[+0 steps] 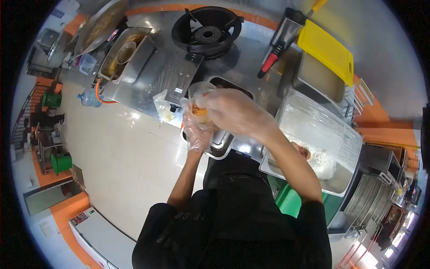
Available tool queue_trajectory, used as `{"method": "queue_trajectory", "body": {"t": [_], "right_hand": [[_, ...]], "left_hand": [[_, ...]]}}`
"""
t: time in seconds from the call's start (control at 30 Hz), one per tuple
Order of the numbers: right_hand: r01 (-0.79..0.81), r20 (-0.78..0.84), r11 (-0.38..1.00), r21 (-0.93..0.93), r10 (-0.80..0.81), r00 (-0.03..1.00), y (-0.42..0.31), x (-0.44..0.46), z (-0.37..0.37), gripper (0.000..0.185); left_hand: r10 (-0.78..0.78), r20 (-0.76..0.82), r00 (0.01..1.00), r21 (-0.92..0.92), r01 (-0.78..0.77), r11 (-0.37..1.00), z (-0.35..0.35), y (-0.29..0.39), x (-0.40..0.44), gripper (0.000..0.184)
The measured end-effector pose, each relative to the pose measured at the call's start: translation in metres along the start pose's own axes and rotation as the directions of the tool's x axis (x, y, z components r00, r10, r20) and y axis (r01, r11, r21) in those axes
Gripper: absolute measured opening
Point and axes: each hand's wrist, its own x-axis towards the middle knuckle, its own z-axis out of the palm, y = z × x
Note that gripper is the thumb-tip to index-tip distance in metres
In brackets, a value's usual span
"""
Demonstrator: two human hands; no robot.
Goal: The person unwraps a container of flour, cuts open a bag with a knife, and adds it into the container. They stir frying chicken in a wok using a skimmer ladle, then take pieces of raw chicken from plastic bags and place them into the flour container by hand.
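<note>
My left hand point(197, 132), in a clear plastic glove, is wrapped around a clear plastic cup point(193, 93) with orange-coloured food point(199, 110) inside. My right hand point(226, 107) sits close against the cup's opening from the right. Motion smears its fingers, so what they hold, if anything, does not show. Beneath both hands lies a metal pan point(218, 155) at the counter's edge, mostly covered by them.
A black burner point(207, 33) stands at the back of the steel counter point(165, 58). To the right are a tray of white powder under plastic film point(320, 130), a yellow board point(325, 51) and a red-and-black handled tool point(271, 60). On the left is a deep metal pan point(139, 56).
</note>
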Motion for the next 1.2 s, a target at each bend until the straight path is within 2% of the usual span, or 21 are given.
{"method": "queue_trajectory", "body": {"t": [0.07, 0.17, 0.2, 0.27, 0.37, 0.4, 0.43, 0.53, 0.57, 0.7, 0.8, 0.93, 1.0, 1.1, 1.13, 1.2], "right_hand": [[-0.138, 0.349, 0.977, -0.164, 0.188, 0.918, 0.017, 0.040, 0.022, 0.027], [-0.184, 0.582, 0.924, -0.335, 0.356, 0.731, 0.010, 0.068, 0.028, 0.033], [-0.162, 0.597, 0.922, -0.352, 0.355, 0.720, 0.005, 0.073, 0.029, 0.035], [-0.127, 0.628, 0.911, -0.392, 0.366, 0.687, -0.003, 0.076, 0.027, 0.038], [-0.003, 0.568, 0.927, -0.376, 0.233, 0.790, 0.025, 0.066, 0.049, 0.025], [0.125, 0.611, 0.917, -0.378, 0.145, 0.778, 0.037, 0.064, 0.057, 0.025], [0.252, 0.654, 0.894, -0.370, 0.058, 0.754, 0.048, 0.063, 0.066, 0.024], [0.352, 0.723, 0.856, -0.379, 0.037, 0.690, 0.056, 0.066, 0.070, 0.022], [0.305, 0.722, 0.868, -0.392, 0.085, 0.687, 0.054, 0.069, 0.068, 0.021], [0.181, 0.669, 0.886, -0.426, 0.174, 0.722, 0.041, 0.070, 0.055, 0.022], [0.196, 0.674, 0.902, -0.384, 0.129, 0.727, 0.040, 0.074, 0.054, 0.026], [0.075, 0.624, 0.953, -0.293, 0.132, 0.770, 0.038, 0.067, 0.054, 0.023], [0.068, 0.597, 0.963, -0.261, 0.106, 0.796, 0.039, 0.063, 0.054, 0.022], [0.084, 0.450, 0.988, -0.131, -0.016, 0.893, 0.035, 0.053, 0.051, 0.021], [0.100, 0.373, 0.992, -0.081, -0.063, 0.926, 0.033, 0.050, 0.049, 0.021], [0.054, 0.380, 0.979, -0.197, 0.025, 0.925, 0.026, 0.047, 0.047, 0.022]], "left_hand": [[0.058, -0.068, 0.996, 0.219, -0.042, 0.975, 0.007, -0.026, -0.011, 0.102], [-0.030, -0.084, 0.996, 0.119, 0.040, 0.992, 0.006, -0.023, -0.014, 0.099], [-0.072, -0.075, 0.995, 0.093, 0.079, 0.993, 0.005, -0.019, -0.013, 0.100], [-0.052, -0.129, 0.990, 0.041, 0.057, 0.998, 0.005, -0.021, -0.015, 0.098], [-0.024, -0.216, 0.976, -0.028, 0.019, 0.999, 0.010, -0.021, -0.015, 0.096], [-0.013, -0.245, 0.969, -0.045, 0.002, 0.999, 0.012, -0.018, -0.014, 0.095], [-0.106, -0.196, 0.975, -0.192, 0.068, 0.979, 0.010, -0.007, -0.013, 0.094], [0.014, -0.229, 0.973, -0.138, -0.047, 0.989, 0.016, -0.022, -0.015, 0.094], [-0.003, -0.208, 0.978, -0.174, -0.034, 0.984, 0.017, -0.027, -0.017, 0.093], [0.002, -0.188, 0.982, -0.075, -0.017, 0.997, 0.015, -0.038, -0.019, 0.092], [-0.053, -0.238, 0.970, -0.168, 0.013, 0.986, 0.016, -0.040, -0.018, 0.091], [-0.141, -0.211, 0.967, -0.201, 0.098, 0.975, 0.009, -0.032, -0.017, 0.091], [-0.166, -0.234, 0.958, -0.212, 0.117, 0.970, 0.008, -0.035, -0.014, 0.091], [-0.134, -0.220, 0.966, -0.195, 0.092, 0.977, 0.003, -0.039, -0.010, 0.088], [-0.172, -0.213, 0.962, -0.275, 0.110, 0.955, 0.006, -0.042, -0.010, 0.089], [-0.242, -0.173, 0.955, -0.430, 0.148, 0.891, 0.013, -0.044, -0.006, 0.091]]}}
